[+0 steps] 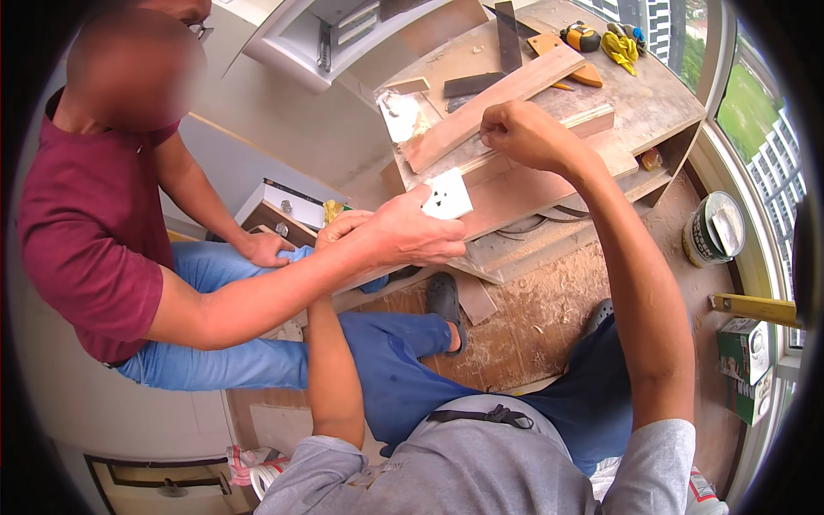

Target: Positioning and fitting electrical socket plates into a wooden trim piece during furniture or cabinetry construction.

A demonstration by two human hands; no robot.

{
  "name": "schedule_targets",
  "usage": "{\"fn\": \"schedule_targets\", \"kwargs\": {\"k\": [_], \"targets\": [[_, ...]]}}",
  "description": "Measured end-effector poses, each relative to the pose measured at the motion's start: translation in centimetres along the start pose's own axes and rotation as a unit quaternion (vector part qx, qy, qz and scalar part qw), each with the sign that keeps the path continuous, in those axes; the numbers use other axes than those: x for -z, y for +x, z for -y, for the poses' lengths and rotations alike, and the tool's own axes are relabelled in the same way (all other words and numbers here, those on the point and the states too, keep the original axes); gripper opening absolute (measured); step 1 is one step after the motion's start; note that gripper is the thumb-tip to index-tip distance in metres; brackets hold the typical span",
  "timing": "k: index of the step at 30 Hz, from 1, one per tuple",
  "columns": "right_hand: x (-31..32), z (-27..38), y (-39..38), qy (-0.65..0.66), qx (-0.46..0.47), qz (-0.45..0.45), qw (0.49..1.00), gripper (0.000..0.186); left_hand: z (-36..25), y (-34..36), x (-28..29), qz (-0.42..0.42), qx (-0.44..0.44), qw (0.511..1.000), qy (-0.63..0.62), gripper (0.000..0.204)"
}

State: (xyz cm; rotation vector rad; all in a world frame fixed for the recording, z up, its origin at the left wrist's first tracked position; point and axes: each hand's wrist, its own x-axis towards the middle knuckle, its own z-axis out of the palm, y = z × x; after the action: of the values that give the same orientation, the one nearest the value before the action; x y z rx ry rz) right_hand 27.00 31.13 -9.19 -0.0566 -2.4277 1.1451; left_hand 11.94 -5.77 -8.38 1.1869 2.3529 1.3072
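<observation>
At upper centre, the right hand (522,136) curls closed, seemingly empty, over planks (463,125) apparently cut but unjoined, while the left hand (345,226), partly behind a co-worker's arm (283,296), has an unclear grip.

Direct passage between the left hand (343,227) and the right hand (525,136) is blocked by the co-worker's hand (403,225) and the white plate (449,196) held in it. Just in front of the left hand, the near side is crossed by the co-worker's forearm (287,296), so the way out is narrowed there. Just beside the right hand, forward travel at board height is obstructed by a slanting board (489,113); farther beyond, a tape measure (581,37) and yellow gloves (620,50) are met. To its right, a passage is left over the bench top (657,101). Nearer the body, open air is found above the shavings-strewn floor (536,296).
</observation>
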Motion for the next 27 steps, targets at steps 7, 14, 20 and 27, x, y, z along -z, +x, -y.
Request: {"fn": "schedule_targets", "kwargs": {"k": [7, 14, 20, 27], "targets": [[0.07, 0.26, 0.1, -0.004, -0.012, 0.016, 1.0, 0.019, 0.61, -0.13, -0.16, -0.002, 0.0, 1.0, 0.008, 0.016], [0.35, 0.74, -0.21, 0.012, -0.027, 0.01, 1.0, 0.019, 0.6, -0.31, -0.11, -0.001, -0.002, 1.0, 0.022, 0.015], [0.19, 0.99, -0.14, 0.01, -0.026, 0.015, 0.999, 0.02, 0.79, -0.46, 0.29, -0.002, -0.004, 1.0, 0.029, 0.014], [0.19, 0.54, -0.26, 0.003, -0.024, 0.009, 1.0, 0.019, 0.94, -0.36, 0.44, 0.004, -0.004, 0.999, 0.037, 0.013]]}}
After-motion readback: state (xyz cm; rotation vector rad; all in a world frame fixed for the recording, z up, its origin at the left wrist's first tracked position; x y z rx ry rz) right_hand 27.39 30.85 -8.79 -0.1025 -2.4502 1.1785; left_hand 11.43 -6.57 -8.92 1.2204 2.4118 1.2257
